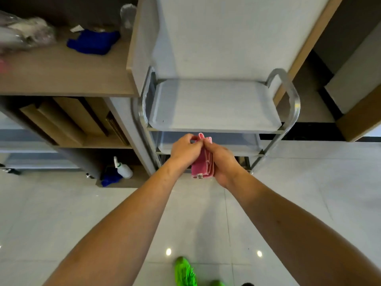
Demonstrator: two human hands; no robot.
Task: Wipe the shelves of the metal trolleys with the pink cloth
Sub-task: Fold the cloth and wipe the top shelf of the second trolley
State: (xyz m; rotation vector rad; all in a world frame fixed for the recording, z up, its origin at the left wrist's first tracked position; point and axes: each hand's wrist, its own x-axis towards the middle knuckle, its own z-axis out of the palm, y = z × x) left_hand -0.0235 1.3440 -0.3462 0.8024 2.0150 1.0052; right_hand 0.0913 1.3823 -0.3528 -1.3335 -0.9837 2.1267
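Note:
A folded pink cloth (201, 164) hangs between both my hands, just in front of the metal trolley (287, 112). My left hand (185, 149) pinches the cloth's upper edge. My right hand (223, 162) grips the folded cloth along its right side. The trolley's top shelf (214, 104) lies bare beyond my hands. A lower shelf (237, 141) shows partly under it, behind my fingers.
A wooden shelf unit (66, 79) stands to the left, with a blue cloth (93, 41) and plastic bags on top. A white spray bottle (123, 169) and another blue cloth sit low on it. Green shoes (184, 272) stand on the tiled floor.

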